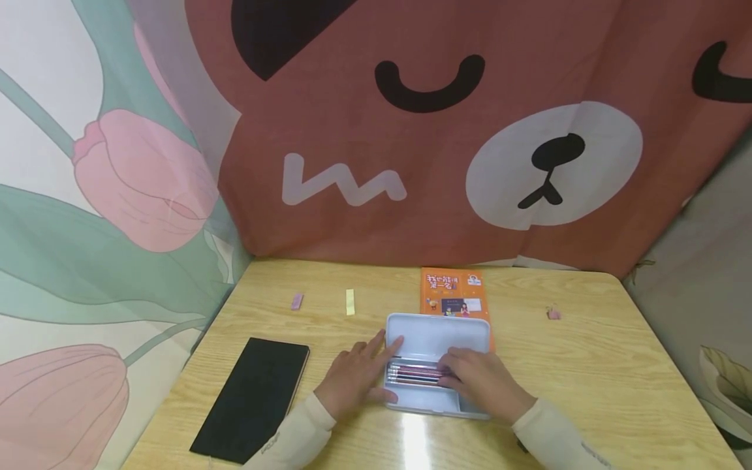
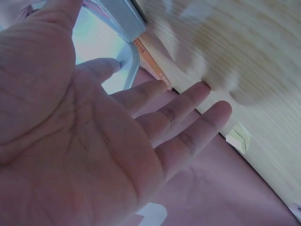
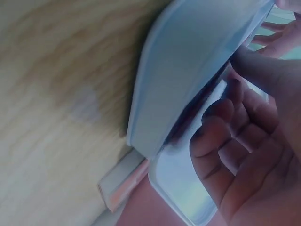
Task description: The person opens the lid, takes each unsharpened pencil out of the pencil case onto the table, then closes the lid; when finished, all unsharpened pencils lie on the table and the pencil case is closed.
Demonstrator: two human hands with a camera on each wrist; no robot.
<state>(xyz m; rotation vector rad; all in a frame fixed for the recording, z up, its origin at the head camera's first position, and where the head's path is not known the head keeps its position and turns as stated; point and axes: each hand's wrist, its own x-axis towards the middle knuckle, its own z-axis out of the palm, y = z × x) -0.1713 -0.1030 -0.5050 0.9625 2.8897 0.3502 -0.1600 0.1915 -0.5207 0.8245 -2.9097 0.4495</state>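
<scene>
Head view: nearest, the right grip is narrow, its thumb and curled fingers pinching the right ends of the pencils. These lie in the middle compartment of the open white pencil case, between the 2 hands. The left grip is wide, fingers spread, touching the case's left side. Left of that grip, a black notebook lies on the bench. Beyond both grips, the raised lid partly hides an orange book; a yellow strip lies beyond the left grip.
</scene>
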